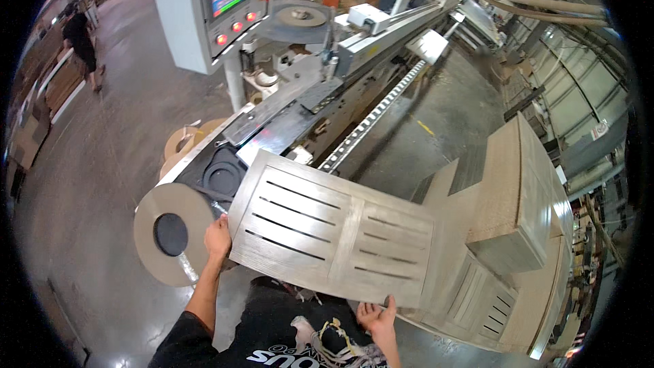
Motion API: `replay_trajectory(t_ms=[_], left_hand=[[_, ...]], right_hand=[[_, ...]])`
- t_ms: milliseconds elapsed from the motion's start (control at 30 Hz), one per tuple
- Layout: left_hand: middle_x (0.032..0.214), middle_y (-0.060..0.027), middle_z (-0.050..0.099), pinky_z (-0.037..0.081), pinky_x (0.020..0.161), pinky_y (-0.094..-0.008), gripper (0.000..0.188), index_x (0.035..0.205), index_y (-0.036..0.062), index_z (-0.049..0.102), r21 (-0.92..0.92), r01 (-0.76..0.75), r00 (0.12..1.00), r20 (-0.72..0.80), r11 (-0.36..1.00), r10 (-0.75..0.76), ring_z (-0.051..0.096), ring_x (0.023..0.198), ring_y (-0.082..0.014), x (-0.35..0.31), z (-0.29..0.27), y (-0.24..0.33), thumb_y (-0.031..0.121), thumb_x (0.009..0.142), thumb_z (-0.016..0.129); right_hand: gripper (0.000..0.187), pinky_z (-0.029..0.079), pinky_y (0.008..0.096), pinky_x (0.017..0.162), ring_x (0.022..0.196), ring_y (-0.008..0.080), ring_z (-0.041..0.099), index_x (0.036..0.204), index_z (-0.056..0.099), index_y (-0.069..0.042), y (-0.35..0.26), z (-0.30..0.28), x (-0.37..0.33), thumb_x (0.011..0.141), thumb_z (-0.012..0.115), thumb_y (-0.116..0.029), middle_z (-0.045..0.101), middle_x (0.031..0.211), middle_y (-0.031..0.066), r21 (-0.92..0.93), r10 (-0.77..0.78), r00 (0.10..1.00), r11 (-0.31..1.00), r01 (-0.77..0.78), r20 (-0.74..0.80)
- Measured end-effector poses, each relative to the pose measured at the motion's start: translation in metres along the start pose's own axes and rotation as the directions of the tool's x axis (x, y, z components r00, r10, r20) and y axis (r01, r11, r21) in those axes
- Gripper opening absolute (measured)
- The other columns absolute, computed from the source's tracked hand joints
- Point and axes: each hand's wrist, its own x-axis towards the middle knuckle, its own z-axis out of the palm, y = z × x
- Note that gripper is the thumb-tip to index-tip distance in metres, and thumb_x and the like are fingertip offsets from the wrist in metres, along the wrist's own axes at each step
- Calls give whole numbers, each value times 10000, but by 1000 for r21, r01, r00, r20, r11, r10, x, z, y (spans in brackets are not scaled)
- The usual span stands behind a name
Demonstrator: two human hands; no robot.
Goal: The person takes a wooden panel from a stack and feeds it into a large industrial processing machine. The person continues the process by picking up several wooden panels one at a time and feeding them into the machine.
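A grey wood-grain panel (347,232) with two groups of dark slots lies tilted across the space before me. My left hand (218,237) grips its left edge, close to the end of the machine. At the panel's near right edge is my right hand (379,318), thumb up at the rim and fingers curled beneath it. Beside my left hand stands a large beige roll of edge banding (170,235) with a dark core. Just past the panel's far left corner is the infeed end of an edge banding machine (266,140).
A control box (211,13) with a lit screen and red buttons stands at far left. A toothed conveyor rail (375,114) runs away from me. At right are stacked panels (507,211), including another slotted one (480,303). A person (82,41) stands at far left.
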Motion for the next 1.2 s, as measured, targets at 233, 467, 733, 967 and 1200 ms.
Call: replay_trajectory(t_ms=[233,467,733,967,1200], left_hand=[[931,-270,680,472,800,-451,539,968,-72,668,-278,262,926,-197,924,-321,630,850,-433,-25,-11,-118,407,1021,427],[881,-224,693,478,777,-410,541,1009,-113,660,-560,292,749,-370,775,-550,611,771,-277,-67,1,-121,395,1019,473],[777,-158,667,466,704,-379,566,941,-115,658,-549,429,616,-404,717,-677,570,714,-224,-79,46,-89,438,982,547],[841,-107,666,465,725,-335,534,976,-71,663,-524,499,653,-295,690,-697,564,776,-181,-100,66,-87,461,929,647],[834,-95,619,500,687,-356,636,1038,-70,605,-675,562,581,-90,478,-809,590,732,-221,-107,66,-72,519,839,737]], right_hand=[[684,323,359,1083,1239,235,437,1386,413,-120,28,130,43,892,602,-553,441,1338,63,-395,-37,993,915,80,115],[423,407,300,840,816,158,501,1253,527,-165,49,237,128,942,609,-440,533,896,-10,-620,-10,983,775,122,181],[427,389,378,1007,1045,191,568,1278,502,-132,53,338,165,940,648,-350,596,1197,25,-705,11,969,688,173,248],[589,379,471,1048,1217,266,521,1355,422,-90,42,378,167,912,700,-359,524,1353,74,-704,102,981,709,44,164],[686,464,481,985,1141,297,567,1404,388,22,37,421,140,936,654,-403,531,1350,141,-773,97,994,634,-25,47]])
